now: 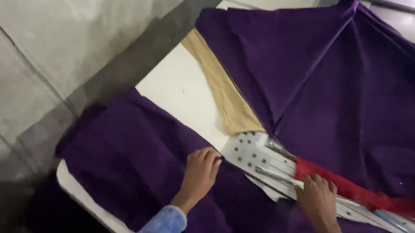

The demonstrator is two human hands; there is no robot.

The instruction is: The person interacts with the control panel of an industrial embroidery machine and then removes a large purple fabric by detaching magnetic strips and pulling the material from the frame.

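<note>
A large sheet of dark purple cloth (369,99) is spread over a white table (179,86), and its near part (131,160) hangs over the table's front edge. My left hand (200,172) lies on the near purple cloth with its fingers curled at the cloth's edge. My right hand (318,199) rests on the same edge, next to a strip of red cloth (375,196). Between the two purple areas runs a metal frame bar with holes (263,157). Both sleeves are blue denim.
A tan cloth strip (224,88) lies diagonally on the white table under the purple sheet. Grey concrete floor (37,18) lies to the left, with a blue mark. More white tables and machine parts stand at the top right.
</note>
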